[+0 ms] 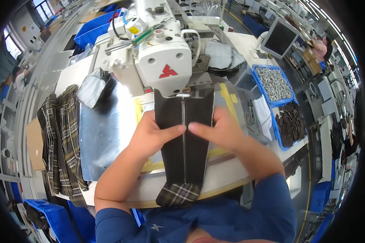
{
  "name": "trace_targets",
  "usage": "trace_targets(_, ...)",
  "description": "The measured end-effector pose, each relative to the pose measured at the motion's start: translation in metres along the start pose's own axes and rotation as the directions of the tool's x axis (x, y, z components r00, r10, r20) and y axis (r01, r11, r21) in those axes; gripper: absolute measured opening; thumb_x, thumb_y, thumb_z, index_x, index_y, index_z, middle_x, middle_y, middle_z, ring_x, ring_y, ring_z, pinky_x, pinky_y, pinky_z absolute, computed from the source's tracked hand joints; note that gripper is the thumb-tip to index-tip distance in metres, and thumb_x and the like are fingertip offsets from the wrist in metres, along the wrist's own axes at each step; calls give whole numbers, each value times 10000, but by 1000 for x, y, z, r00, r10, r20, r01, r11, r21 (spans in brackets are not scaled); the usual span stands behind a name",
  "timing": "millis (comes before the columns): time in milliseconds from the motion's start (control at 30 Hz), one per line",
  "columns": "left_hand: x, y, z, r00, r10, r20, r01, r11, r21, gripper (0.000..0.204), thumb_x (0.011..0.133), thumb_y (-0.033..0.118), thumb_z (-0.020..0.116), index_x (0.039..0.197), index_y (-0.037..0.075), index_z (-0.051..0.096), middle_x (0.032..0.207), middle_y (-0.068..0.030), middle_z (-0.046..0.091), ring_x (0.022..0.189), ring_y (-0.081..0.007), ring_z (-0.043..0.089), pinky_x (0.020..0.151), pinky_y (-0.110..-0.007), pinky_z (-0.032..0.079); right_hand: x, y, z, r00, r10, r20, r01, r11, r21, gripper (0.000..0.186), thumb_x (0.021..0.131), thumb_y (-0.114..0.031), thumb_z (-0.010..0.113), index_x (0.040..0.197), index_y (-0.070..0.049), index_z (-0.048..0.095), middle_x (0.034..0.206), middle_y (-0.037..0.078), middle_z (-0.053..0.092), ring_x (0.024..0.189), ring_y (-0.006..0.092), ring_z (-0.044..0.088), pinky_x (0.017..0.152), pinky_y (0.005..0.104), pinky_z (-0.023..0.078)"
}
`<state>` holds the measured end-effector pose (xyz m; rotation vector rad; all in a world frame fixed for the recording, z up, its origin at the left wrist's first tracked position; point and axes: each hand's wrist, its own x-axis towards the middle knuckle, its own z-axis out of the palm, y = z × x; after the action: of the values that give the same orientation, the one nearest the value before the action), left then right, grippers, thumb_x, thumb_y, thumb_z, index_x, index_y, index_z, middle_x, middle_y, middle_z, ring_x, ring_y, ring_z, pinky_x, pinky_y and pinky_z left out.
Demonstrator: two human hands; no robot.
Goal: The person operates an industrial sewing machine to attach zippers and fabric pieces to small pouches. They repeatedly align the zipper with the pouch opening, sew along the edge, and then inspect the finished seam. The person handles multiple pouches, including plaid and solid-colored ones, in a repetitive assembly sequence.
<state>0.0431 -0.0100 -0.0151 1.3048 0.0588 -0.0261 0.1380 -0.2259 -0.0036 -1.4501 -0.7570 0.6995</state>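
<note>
Blue shirt cloth (231, 220) sits closest, on the near side of a long black fabric piece (174, 152) with a pale line down its middle and a plaid end (178, 195) nearest the wearer. The left hand (150, 133) is partly closed on the black fabric piece's left edge, thumb on top, fingers curling out of sight beneath. The right hand (225, 131) grips its right edge the same way, the thumb tips nearly meeting at the pale line. Just beyond the black fabric piece stands a white sewing machine (164, 60); below it spreads the worktop (227, 177). To its left are a shiny metal plate (105, 146) and, farther out, draped plaid cloth (69, 133). To its right, well apart, two adjoining blue trays (276, 129) hold metal pieces (273, 83) and small dark pieces (290, 123).
</note>
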Motion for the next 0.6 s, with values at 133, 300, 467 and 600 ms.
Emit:
trace_targets(133,-2,2,-6,998,-19,53,10,988,153,463,849,-33,853,1284,-36,693,1173,-85,772,1048,-160,717,957,-346,579,20,-8,-8,984,-174,-34,175,984,18,281,970,-74,755,1238,-6,703,1191,64,753,1088,113,684,947,325,557)
trace_targets(300,-11,6,7,1000,-6,20,2,980,199,328,893,25,858,1199,-18,747,1084,-65,792,986,-136,715,887,-320,583,8,-11,-12,997,-45,62,42,998,44,483,910,-118,829,1343,3,654,1203,76,736,1098,138,667,977,335,539)
trace_targets(467,-14,-6,8,974,-5,228,-94,903,420,281,890,46,872,1148,3,771,1007,-72,804,919,-115,719,827,-307,586,8,-21,-29,989,50,138,-69,989,130,554,861,-177,885,1324,4,641,1145,68,728,1038,137,651,914,326,539)
trace_targets(600,-15,-7,17,952,120,281,-236,873,426,272,851,56,905,1089,13,781,999,-95,800,883,-190,759,792,-327,588,8,-12,-26,990,96,105,-110,984,142,529,835,-177,903,1257,13,646,1113,61,724,992,143,649,875,327,538)
